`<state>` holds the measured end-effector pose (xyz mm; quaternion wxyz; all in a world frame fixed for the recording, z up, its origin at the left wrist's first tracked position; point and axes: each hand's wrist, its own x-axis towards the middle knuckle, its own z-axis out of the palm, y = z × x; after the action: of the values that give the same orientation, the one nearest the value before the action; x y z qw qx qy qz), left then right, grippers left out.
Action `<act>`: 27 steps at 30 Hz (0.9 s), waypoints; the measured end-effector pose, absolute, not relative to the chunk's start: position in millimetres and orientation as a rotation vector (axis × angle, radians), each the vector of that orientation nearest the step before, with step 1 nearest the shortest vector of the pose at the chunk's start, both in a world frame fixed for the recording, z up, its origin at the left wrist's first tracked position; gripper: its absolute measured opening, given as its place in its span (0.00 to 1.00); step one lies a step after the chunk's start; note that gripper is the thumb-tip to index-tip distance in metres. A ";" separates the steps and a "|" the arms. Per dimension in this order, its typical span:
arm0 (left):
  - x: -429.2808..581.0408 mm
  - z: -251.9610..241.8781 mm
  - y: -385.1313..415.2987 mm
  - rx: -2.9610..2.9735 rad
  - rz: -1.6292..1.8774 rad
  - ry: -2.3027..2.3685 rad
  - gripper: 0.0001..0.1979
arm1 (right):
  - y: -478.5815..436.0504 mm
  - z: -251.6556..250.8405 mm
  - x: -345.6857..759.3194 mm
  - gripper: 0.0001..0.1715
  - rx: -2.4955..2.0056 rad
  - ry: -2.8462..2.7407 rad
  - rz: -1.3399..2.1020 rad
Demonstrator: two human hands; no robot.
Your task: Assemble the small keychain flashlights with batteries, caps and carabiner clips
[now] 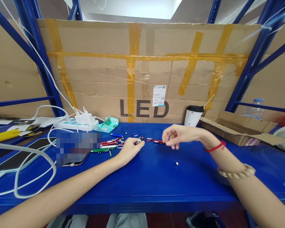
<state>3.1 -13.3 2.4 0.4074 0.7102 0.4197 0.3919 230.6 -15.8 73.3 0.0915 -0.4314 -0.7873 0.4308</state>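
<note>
My left hand [131, 151] is closed in a pinch around a small silvery piece [139, 141], largely covered by the fingers. My right hand [174, 135] hovers over the table with loosely curled, slightly parted fingers, nothing visible in them. Just left of its fingertips lies a red metal keychain flashlight [158, 141] with a red carabiner clip [149, 139]; whether they touch I cannot tell. A tiny silver round part [176, 163] rests on the table below the right hand. Beyond my left hand are red flashlights [110, 141], a green one [100, 150], a silver one [108, 146] and a blue one [116, 135].
On the blue table [147, 183], a white power strip [68, 123] with cables and a phone [19, 155] lie left. A green tissue pack [107, 124] is at the back. A lidded paper cup [193, 116] and open cardboard box [242, 134] stand right, before a large cardboard sheet [97, 76].
</note>
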 end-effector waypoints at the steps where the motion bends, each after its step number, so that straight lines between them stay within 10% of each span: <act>1: 3.3 2.5 -13.8 1.789 0.980 1.053 0.21 | -19.7 77.7 232.0 0.22 -1.300 -2.372 1.454; 7: 3.4 3.8 -15.0 1.766 0.982 1.053 0.21 | -19.8 66.4 222.5 0.28 -1.397 -2.509 2.023; 27: 4.1 -0.6 -12.1 1.935 0.950 1.045 0.19 | -5.4 33.1 182.6 0.22 -1.102 -1.995 1.257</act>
<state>4.1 -12.1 -0.6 0.3647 0.7522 0.4061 0.3692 182.6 -5.4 33.1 0.2662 -0.4081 -0.7387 0.4657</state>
